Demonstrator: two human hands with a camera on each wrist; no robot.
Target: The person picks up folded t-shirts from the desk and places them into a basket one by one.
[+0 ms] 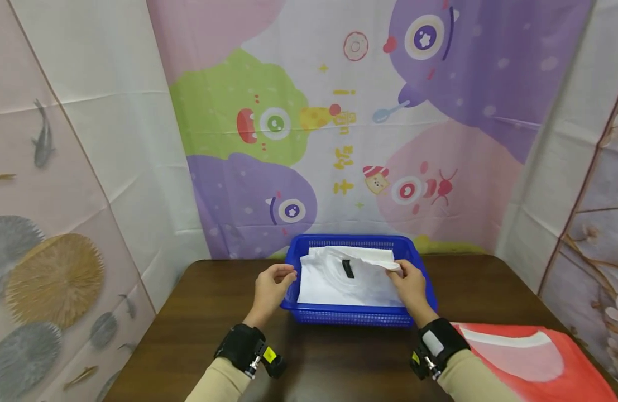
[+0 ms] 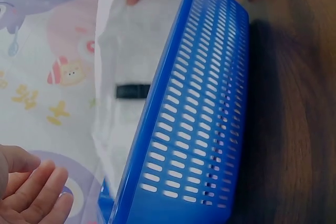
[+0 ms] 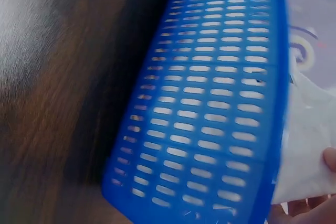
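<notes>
Head view, right hand [image 1: 411,287] pinching white shirt [image 1: 346,279] in blue basket [image 1: 356,318], left hand [image 1: 271,287] loosely curled, empty.

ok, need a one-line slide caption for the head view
Right hand pinches a folded white garment in a blue basket on a dark table; left hand at its left rim.

- The left hand [image 1: 272,286] is raised, with its fingers [image 1: 284,273] curled loosely and holding nothing.
- The right hand [image 1: 411,285] pinches with thumb and fingers [image 1: 395,267].
</notes>
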